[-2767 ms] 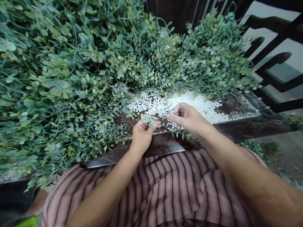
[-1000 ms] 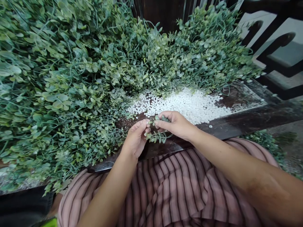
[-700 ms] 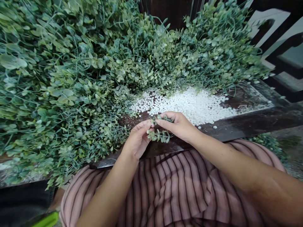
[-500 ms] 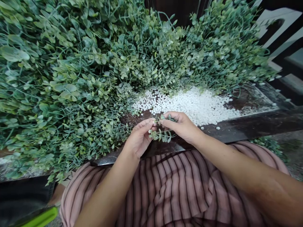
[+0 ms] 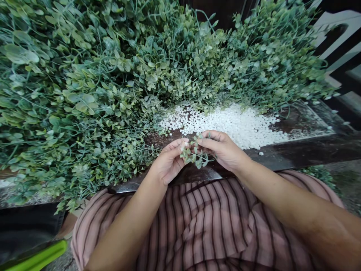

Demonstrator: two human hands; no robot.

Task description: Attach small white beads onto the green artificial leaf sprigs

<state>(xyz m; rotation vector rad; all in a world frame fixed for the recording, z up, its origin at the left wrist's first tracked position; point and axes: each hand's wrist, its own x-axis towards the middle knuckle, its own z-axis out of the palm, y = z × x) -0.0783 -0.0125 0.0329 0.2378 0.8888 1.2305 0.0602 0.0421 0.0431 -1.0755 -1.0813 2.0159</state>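
Low over the dark wooden surface, my right hand pinches a leafy artificial sprig by its stem. Its small grey-green leaves hang between my two hands. My left hand has thumb and forefinger closed at the sprig's left end, around a small white piece that looks like one of the loose ones behind. How the piece sits on the stem is too small to make out. Just beyond my hands is a spread of small white pieces.
A large heap of artificial greenery covers the left and back of the wooden surface. My lap in striped cloth is right against the front edge. A bright green object shows at the lower left, beside a dark-clothed leg.
Both hands have shifted slightly right in the picture, along with the whole scene. The sprig has turned, so more of its leaves hang between my hands.
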